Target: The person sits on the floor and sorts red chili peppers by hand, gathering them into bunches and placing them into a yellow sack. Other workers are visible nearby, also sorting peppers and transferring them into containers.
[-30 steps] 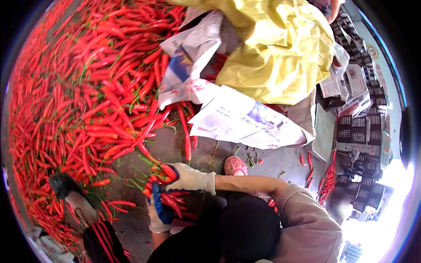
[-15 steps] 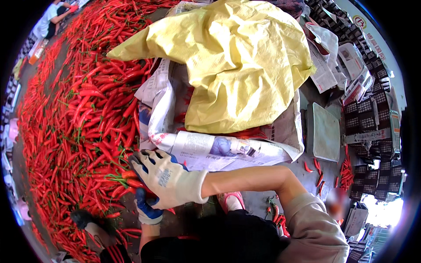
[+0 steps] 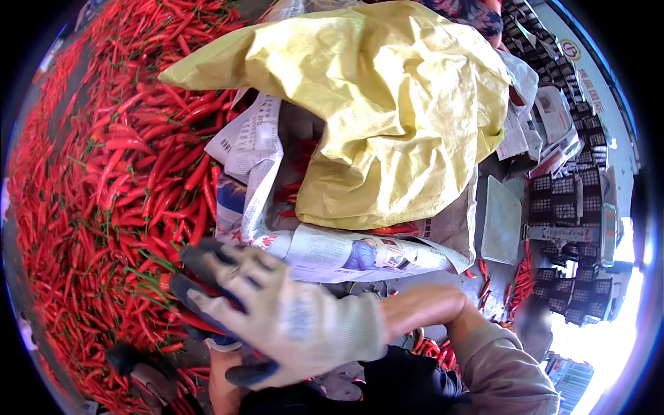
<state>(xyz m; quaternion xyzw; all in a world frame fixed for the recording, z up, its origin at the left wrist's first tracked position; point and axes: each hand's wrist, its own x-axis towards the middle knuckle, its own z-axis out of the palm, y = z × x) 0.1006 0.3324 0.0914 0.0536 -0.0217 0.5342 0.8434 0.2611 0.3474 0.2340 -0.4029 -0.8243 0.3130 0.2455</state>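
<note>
My right hand (image 3: 277, 311), in a white knit glove with dark blue coated fingers, is closed over a small bunch of red chili peppers (image 3: 197, 320). Their green stems poke out past its fingertips, and motion blurs the fingers. Under it is my left hand (image 3: 223, 342), also gloved; only a strip near the cuff shows and its fingers are hidden. Both hands are at the near edge of a large pile of red chili peppers (image 3: 138, 187). Just beyond them stands a newspaper-lined container (image 3: 311, 252) with red peppers inside, mostly covered by a yellow woven sack (image 3: 401, 124).
To the right of the container is a flat grey metal plate (image 3: 501, 220). Dark plastic crates (image 3: 564, 197) are stacked along the right side, with newspaper sheets (image 3: 553, 117) by them. Loose peppers (image 3: 522, 280) lie on the floor there. Another person's patterned clothing (image 3: 470, 17) shows at the top.
My right hand has moved left and nearer to me, and now covers most of my left hand. The view has shifted slightly. The sack still lies over the container.
</note>
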